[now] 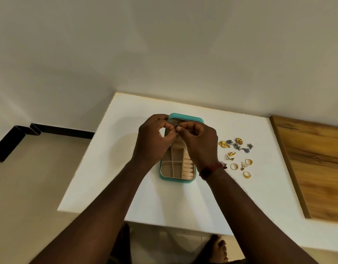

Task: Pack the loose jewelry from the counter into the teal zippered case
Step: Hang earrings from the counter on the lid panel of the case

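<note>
White counter [183, 197] fills the middle of my view, set against a plain pale wall [164, 54], with a wooden panel [317, 164] lying along its right side and beige floor [31, 187] to the left. I see the teal case [176, 180] lying open near the counter's centre, its lid [185, 118] raised at the far end. Its beige inside is split into small compartments [172, 165] on the left and a row of ring rolls [188, 168] on the right. Both hands are raised over the far half of the case, fingertips meeting. The left hand [153, 140] and the right hand [200, 141] each pinch the same small dark piece [177, 125] between thumb and forefinger, the other fingers curled in. It is too small for me to tell what kind of piece it is. A red thread band [212, 168] sits on the right wrist. The loose jewelry [236, 155] lies on the counter just right of the case, apart from it. Gold flower pieces [223, 144] and silvery pieces [236, 146] sit at the far side of the scatter, and gold rings [234, 166] lie nearer me. A bare foot [219, 248] shows below the counter's near edge.
</note>
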